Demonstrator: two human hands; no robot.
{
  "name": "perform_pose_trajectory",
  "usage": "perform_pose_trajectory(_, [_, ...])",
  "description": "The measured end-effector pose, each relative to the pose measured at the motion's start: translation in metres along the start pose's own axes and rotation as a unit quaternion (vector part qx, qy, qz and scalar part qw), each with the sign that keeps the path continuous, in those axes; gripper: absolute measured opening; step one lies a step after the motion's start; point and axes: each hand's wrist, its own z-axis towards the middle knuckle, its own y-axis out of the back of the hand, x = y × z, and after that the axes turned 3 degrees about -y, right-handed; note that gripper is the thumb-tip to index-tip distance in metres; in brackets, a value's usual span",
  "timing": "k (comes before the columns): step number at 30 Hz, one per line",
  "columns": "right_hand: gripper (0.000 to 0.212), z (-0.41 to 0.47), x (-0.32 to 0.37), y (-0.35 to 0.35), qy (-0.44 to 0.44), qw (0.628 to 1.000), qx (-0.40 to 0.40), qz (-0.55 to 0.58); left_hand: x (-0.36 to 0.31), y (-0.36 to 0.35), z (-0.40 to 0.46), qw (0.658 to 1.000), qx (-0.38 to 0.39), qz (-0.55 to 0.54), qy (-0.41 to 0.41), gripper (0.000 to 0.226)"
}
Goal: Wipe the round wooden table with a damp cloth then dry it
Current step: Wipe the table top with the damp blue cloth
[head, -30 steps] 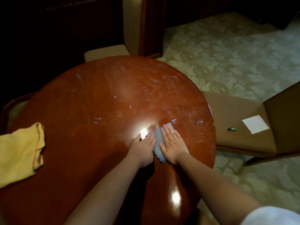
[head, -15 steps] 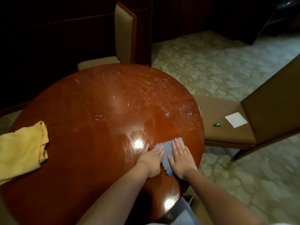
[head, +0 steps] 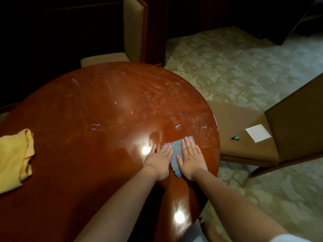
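Two flat hands on one little cloth, near the right edge of the worktop

Both the left hand (head: 160,158) and right hand (head: 189,157) press the grey-blue cloth (head: 176,154) down with fingers straight and spread, not curled round it, probably to get even pressure on the round wooden worktop (head: 97,119). The yellow cloth (head: 14,159) lies well apart at the left, likely saved for drying, and is cut off by the frame. Most of the grey cloth is hidden under the palms; can't tell how damp it is.
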Motion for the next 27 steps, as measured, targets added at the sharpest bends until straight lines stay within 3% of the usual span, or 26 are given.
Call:
perform_pose_trajectory(4, [0.094, 0.039, 0.002, 0.008, -0.007, 1.0, -0.012, 0.009, 0.017, 0.012, 0.029, 0.999, 0.009, -0.024, 0.024, 0.064])
perform_pose_trajectory(7, [0.077, 0.066, 0.003, 0.014, -0.003, 1.0, -0.014, 0.006, 0.031, 0.024, 0.047, 0.999, 0.011, -0.026, 0.041, 0.063])
perform_pose_trajectory(12, [0.066, 0.108, 0.0, 0.03, 0.028, 1.0, -0.014, 0.001, 0.046, 0.038, 0.07, 0.997, 0.011, -0.034, 0.07, 0.067])
perform_pose_trajectory(18, [0.067, 0.116, -0.002, 0.034, 0.049, 0.999, -0.013, 0.001, 0.051, 0.044, 0.074, 0.995, 0.008, -0.051, 0.081, 0.065])
perform_pose_trajectory(23, [0.068, 0.074, -0.003, 0.023, 0.03, 0.999, -0.004, 0.013, 0.033, 0.037, 0.049, 0.997, 0.017, -0.049, 0.058, 0.065])
perform_pose_trajectory(27, [0.09, 0.032, -0.003, 0.008, 0.015, 1.0, -0.014, 0.02, 0.015, 0.021, 0.02, 0.999, 0.022, -0.03, 0.023, 0.072])
